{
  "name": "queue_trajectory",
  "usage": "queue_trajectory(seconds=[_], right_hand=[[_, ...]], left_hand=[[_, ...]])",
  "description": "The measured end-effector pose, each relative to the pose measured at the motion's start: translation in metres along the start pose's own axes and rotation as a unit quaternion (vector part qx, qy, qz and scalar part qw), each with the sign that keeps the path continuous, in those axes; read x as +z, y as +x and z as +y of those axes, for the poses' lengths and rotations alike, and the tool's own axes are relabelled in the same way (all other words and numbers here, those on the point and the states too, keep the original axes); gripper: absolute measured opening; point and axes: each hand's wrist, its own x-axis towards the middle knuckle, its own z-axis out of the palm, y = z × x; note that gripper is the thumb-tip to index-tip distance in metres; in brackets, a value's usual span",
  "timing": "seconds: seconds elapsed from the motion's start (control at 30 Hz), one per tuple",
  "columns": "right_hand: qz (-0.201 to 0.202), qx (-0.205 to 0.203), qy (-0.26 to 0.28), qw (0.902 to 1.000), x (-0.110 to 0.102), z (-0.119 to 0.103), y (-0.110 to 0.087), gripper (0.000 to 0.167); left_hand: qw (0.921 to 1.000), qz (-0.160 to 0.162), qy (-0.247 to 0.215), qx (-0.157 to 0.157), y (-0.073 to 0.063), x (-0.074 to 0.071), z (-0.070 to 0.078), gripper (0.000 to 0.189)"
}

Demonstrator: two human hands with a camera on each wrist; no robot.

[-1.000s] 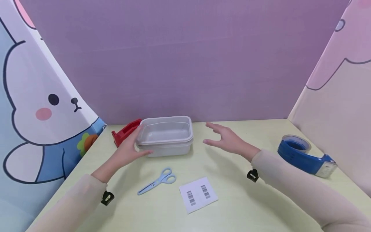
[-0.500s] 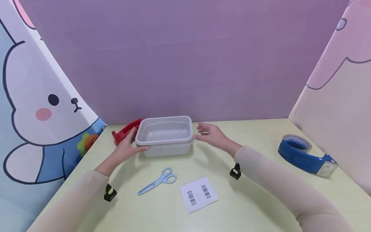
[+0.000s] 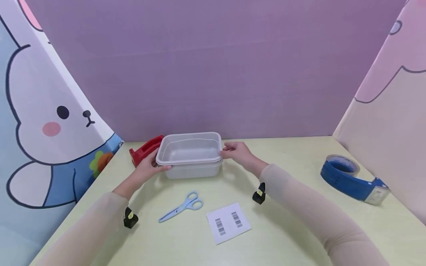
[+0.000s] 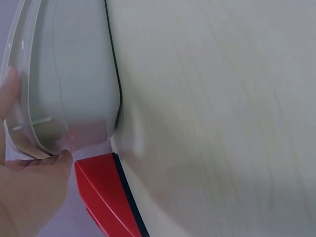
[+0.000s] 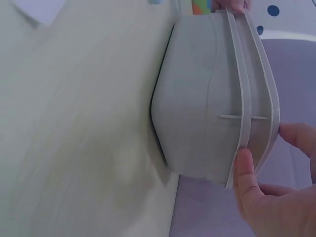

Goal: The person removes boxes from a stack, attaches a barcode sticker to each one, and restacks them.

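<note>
Two light grey plastic containers are nested, with the upper container (image 3: 186, 162) sitting in the lower container (image 3: 193, 172) at the back of the table. My left hand (image 3: 145, 171) grips the left end at the rims, thumb at the front. In the left wrist view, its fingertips (image 4: 63, 157) reach the rim's corner. At the opposite end, my right hand (image 3: 241, 154) pinches the rims. The right wrist view shows one fingertip (image 5: 244, 157) on the lower rim and another digit on the upper rim, with a narrow gap between both rims.
A red object with a dark base (image 3: 148, 148) stands left of the containers, behind my left hand. Light blue scissors (image 3: 181, 210) and white paper with barcodes (image 3: 228, 223) lie in front. A blue tape dispenser (image 3: 349, 184) sits at the right. A purple wall (image 3: 233, 74) closes the back.
My right hand has moved left from open air to the containers' right rims and pinches them. My left hand has closed in on the left end. The containers stay in place.
</note>
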Motion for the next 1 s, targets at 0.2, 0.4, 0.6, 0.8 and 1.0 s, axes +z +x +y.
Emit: queue_trajectory(seconds=[0.2,0.4,0.6,0.8,1.0], right_hand=[[0.002,0.012,0.036,0.9993,0.002,-0.002,0.005,0.059],[0.006,0.027,0.078,0.9966,0.008,-0.007,0.011,0.056],[0.013,0.055,0.104,0.993,0.012,-0.006,0.019,0.051],[0.007,0.071,0.113,0.991,0.015,-0.006,0.022,0.049],[0.001,0.061,0.113,0.9917,0.014,-0.001,0.025,0.047]], left_hand=[[0.9999,0.006,-0.007,-0.005,0.002,0.001,0.001,0.095],[0.9998,0.008,-0.011,-0.018,0.003,0.001,0.0,0.097],[0.9996,0.0,-0.014,-0.023,0.002,0.0,0.0,0.096],[0.9996,0.001,-0.006,-0.026,0.001,0.0,0.002,0.096],[0.9996,0.004,0.0,-0.026,0.0,0.001,0.007,0.093]])
